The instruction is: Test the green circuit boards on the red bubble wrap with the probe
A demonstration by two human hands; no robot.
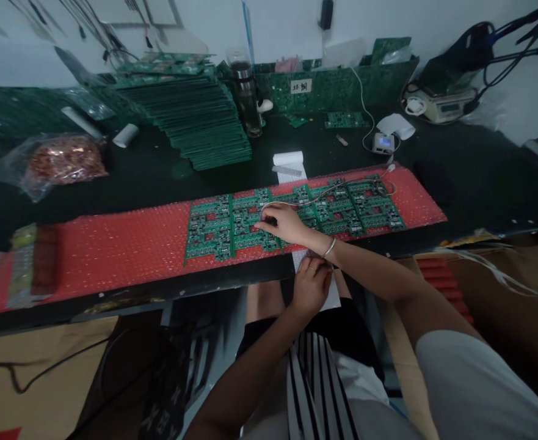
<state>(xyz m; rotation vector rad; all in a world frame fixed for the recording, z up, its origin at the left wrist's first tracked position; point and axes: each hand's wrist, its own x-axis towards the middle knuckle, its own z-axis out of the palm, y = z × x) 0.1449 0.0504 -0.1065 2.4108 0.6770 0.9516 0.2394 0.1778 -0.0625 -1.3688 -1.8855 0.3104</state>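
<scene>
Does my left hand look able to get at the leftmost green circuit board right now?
Likely yes. The leftmost green circuit board lies forward and left of your left hand, and your right hand, being to the right of that board, seems to leave the way free.

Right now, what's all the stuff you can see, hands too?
Circuit boards: several, green, on the wrap
Bubble wrap: one sheet, red, along table front
Board stack: one, green, back left
Bottle: one, clear and dark, beside stack
Bag: one, clear with copper bits, left
Paper roll: one, white, behind the boards
Small device: one, pale, right
Scale: one, pale, back right
Right fingers: one set, bare, over the boards
Left fingers: one set, bare, near table's edge
</scene>
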